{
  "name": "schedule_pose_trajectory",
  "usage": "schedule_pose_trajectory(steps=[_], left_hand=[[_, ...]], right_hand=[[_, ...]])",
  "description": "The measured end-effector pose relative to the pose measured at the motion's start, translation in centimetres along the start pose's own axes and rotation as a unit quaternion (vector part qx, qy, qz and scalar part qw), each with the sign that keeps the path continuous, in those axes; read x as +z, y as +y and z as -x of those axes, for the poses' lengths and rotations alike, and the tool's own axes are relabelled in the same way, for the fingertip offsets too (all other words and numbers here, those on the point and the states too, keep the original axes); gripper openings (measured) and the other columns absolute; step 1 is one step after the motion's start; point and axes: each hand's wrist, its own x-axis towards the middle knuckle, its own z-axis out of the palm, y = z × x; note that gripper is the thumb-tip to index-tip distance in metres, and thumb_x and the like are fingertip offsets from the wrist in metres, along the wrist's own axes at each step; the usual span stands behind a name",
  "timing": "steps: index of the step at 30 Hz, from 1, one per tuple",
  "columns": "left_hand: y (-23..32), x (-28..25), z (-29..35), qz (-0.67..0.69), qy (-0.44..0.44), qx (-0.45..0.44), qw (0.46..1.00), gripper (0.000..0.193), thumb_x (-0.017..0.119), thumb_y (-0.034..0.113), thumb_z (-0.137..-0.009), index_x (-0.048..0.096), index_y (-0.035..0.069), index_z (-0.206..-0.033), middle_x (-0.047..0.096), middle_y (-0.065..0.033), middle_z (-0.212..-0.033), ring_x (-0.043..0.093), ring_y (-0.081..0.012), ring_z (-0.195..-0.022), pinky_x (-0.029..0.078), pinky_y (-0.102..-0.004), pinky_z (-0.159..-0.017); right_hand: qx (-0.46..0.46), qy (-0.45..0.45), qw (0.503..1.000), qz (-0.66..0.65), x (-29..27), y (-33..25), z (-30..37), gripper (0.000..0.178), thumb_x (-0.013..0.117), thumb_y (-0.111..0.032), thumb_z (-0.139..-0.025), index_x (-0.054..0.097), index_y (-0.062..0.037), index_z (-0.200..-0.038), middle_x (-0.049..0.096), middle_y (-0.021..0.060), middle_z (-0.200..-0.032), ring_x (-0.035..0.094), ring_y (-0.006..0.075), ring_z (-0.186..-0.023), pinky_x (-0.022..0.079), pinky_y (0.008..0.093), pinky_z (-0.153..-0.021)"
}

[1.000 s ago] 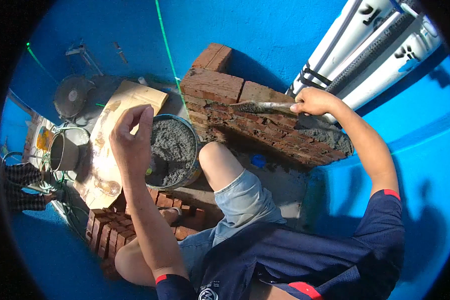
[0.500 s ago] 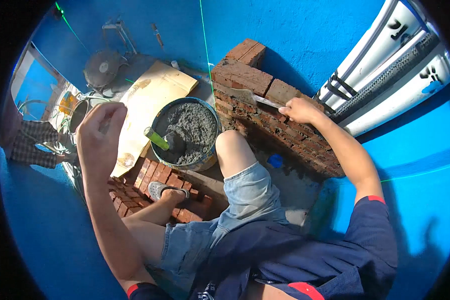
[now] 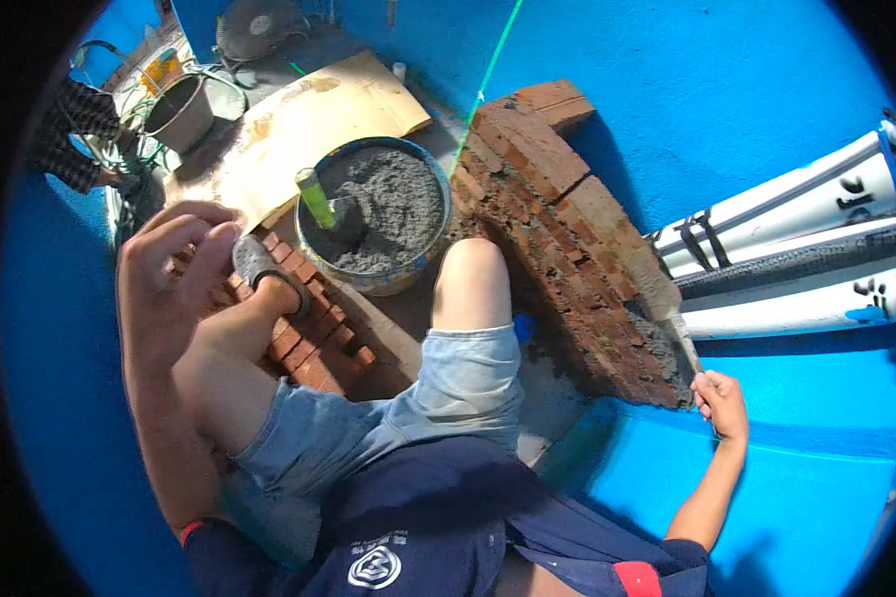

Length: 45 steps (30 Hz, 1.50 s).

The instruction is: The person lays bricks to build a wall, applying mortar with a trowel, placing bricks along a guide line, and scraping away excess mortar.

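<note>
My right hand (image 3: 722, 403) is closed around the handle of a trowel (image 3: 689, 343) at the near right end of a low brick wall (image 3: 567, 239). The trowel's narrow blade lies along the wall's upper edge, by a patch of wet grey mortar (image 3: 657, 343). My left hand (image 3: 174, 274) hangs raised at the left, fingers curled toward the thumb, with nothing visible in them. Between my hands, beyond my knee, stands a bucket (image 3: 442, 234) of grey mortar (image 3: 393, 199). A green-handled tool (image 3: 315, 199) stands in it, its lower end buried.
Stacked bricks (image 3: 314, 343) lie beside my foot. A cardboard sheet (image 3: 368, 95) covers floor behind the bucket. White pipes (image 3: 786, 234) run along the blue wall at right. Far left are a fan (image 3: 259, 28), a grey bucket (image 3: 181, 117) and another person's checked sleeve (image 3: 70, 119). A green string (image 3: 498, 55) rises by the wall.
My right hand has moved the trowel from the middle of the brick wall to its near right end. My left hand has come lower and nearer. The whole view has turned.
</note>
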Motion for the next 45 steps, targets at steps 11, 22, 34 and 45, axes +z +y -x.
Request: schedule_pose_trajectory(steps=[11, 22, 34, 45], left_hand=[[-0.3, 11.3, -6.2, 0.355, -0.244, -0.163, 0.888, 0.05, 0.055, 0.04, -0.099, 0.056, 0.0, -0.127, 0.061, -0.0101, -0.123, 0.057, -0.0178, -0.113, 0.044, -0.0332, -0.099], [-10.7, 3.5, -3.1, 0.673, 0.213, -0.341, 0.621, 0.029, 0.048, 0.019, -0.1, 0.058, -0.007, -0.105, 0.067, -0.0177, -0.105, 0.063, -0.0286, -0.107, 0.05, -0.0396, -0.097], [-12.6, 2.2, -0.1, 0.77, 0.207, -0.304, 0.522, 0.028, 0.046, 0.023, -0.103, 0.057, 0.003, -0.086, 0.065, -0.0153, -0.107, 0.062, -0.027, -0.106, 0.048, -0.0406, -0.098], [-11.6, 0.9, 0.3, 0.809, 0.168, -0.223, 0.518, 0.031, 0.042, 0.022, -0.104, 0.053, 0.0, -0.087, 0.062, -0.0191, -0.109, 0.064, -0.0292, -0.104, 0.059, -0.0365, -0.083]], right_hand=[[-0.326, -0.163, 0.913, -0.182, 24.3, -22.0, -1.7, 0.026, 0.052, -0.014, -0.099, 0.055, 0.0033, -0.118, 0.057, 0.005, -0.087, 0.051, 0.0112, -0.072, 0.042, 0.0242, -0.066], [-0.766, 0.013, 0.575, 0.289, 45.2, -33.5, -13.5, 0.042, 0.054, -0.013, -0.087, 0.054, 0.0009, -0.127, 0.056, 0.0147, -0.128, 0.052, 0.0318, -0.122, 0.04, 0.0459, -0.105], [-0.433, -0.229, 0.434, 0.756, 47.0, -33.3, -21.0, 0.028, 0.064, -0.036, -0.083, 0.076, -0.017, -0.099, 0.073, 0.0065, -0.104, 0.069, 0.024, -0.096, 0.052, 0.0444, -0.077], [-0.511, 0.02, 0.603, 0.612, 37.5, -32.2, -24.9, 0.024, 0.059, -0.029, -0.075, 0.068, -0.0101, -0.065, 0.068, 0.0141, -0.067, 0.069, 0.0267, -0.062, 0.051, 0.0412, -0.055]])
